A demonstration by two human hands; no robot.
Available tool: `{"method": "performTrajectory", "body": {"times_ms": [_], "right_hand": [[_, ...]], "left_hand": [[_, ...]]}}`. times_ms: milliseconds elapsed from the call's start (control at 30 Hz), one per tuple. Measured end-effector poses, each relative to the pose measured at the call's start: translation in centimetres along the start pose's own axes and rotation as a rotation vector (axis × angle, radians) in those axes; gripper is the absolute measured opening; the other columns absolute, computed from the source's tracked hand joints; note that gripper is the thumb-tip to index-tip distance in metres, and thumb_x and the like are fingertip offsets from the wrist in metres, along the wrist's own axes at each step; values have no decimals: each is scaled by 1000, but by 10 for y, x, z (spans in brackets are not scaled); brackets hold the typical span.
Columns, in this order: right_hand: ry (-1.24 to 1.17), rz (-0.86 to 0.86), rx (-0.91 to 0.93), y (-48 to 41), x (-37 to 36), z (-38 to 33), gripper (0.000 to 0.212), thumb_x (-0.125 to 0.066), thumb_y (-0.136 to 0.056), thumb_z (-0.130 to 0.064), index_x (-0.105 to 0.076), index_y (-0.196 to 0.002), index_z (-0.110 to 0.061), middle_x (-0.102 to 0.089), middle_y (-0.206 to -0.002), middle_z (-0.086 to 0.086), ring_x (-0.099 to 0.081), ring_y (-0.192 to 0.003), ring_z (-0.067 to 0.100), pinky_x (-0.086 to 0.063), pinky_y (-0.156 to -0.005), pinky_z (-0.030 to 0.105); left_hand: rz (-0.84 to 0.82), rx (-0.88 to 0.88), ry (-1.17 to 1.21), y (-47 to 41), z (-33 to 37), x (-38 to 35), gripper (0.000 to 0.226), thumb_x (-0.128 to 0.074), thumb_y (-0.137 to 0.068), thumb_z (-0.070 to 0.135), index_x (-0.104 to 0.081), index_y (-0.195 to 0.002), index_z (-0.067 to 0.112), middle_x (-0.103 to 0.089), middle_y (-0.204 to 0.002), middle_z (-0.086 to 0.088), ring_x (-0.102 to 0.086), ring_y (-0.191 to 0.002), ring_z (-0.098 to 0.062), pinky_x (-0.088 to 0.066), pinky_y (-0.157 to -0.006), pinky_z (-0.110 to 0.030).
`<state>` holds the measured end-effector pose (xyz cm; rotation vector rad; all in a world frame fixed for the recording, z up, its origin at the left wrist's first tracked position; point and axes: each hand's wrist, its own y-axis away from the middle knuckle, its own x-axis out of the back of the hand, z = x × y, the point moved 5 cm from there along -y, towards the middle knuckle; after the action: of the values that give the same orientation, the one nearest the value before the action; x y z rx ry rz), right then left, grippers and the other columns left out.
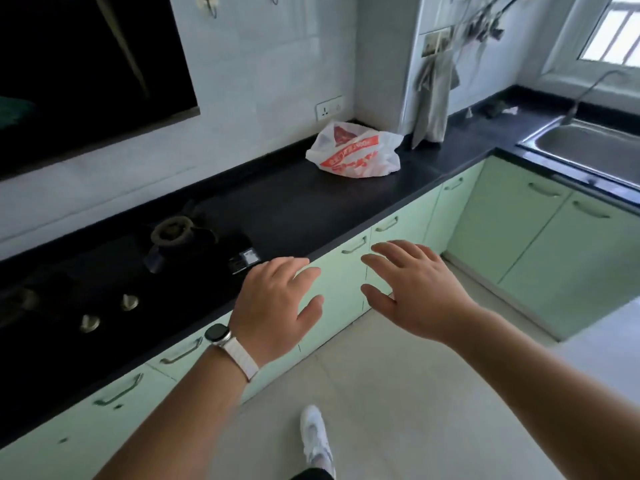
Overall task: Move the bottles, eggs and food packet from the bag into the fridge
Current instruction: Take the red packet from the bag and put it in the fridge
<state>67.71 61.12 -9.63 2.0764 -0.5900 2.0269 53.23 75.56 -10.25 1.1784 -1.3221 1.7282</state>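
White-and-red plastic bag [353, 152], contents hidden, lying lengthwise along black worktop [294, 202], well beyond spread, empty fingers of left hand [273, 306] and right hand [415, 292].

The black countertop [294, 209] lies bare from its front edge back to the white bag [355, 152], which sits near the back edge, so a hand can reach it straight across from the front or from the left. The wall stands close behind the bag. To its right a wall column [381, 64] juts out and a grey cloth [433, 98] hangs down almost to the surface, narrowing that side. Toward the left end, the hob [104, 282] carries a raised burner [173, 232] and a small dark box [244, 259] near the front edge.
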Motion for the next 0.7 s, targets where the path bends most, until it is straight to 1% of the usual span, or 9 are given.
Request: {"method": "performTrajectory", "body": {"times_ms": [67, 167, 333, 500, 700], "right_hand": [[7, -20, -42, -13, -5, 14, 53, -32, -95, -58, -48, -135, -28, -52, -140, -3, -44, -133, 23, -33, -110, 43], [23, -31, -97, -40, -14, 34, 52, -35, -95, -58, -49, -135, -28, -52, -140, -4, -44, -133, 22, -33, -109, 41], [39, -58, -152, -105, -18, 62, 54, -33, -95, -59, -49, -136, -28, -52, -140, -4, -45, -132, 22, -33, -109, 41], [41, -21, -234, -162, -12, 88, 56, -29, -94, -61, -47, -138, -30, -51, -141, -5, -43, -134, 21, -33, -109, 41], [31, -19, -335, -188, -18, 123, 54, -30, -94, -60, -48, -135, -30, -51, -141, -5, -42, -134, 21, -32, -109, 41]], "left_hand": [[-4, -30, 27, -22, -6, -15, 45, -47, -90, 42, -69, -116, 14, -68, -119, -5, -61, -112, -27, -48, -91, -44], [9, -66, 63, -59, -23, -39, 44, -48, -89, 43, -69, -115, 15, -68, -118, -4, -62, -111, -26, -48, -90, -43], [12, -85, 124, -128, -61, -66, 43, -47, -90, 43, -70, -114, 16, -68, -117, -2, -62, -111, -24, -47, -91, -41], [6, -143, 162, -194, -97, -86, 43, -46, -92, 44, -69, -116, 17, -68, -120, -1, -61, -114, -23, -47, -92, -42], [-6, -212, 207, -252, -99, -113, 44, -45, -91, 43, -70, -115, 17, -68, -119, -2, -62, -112, -24, -49, -90, -44]]}}
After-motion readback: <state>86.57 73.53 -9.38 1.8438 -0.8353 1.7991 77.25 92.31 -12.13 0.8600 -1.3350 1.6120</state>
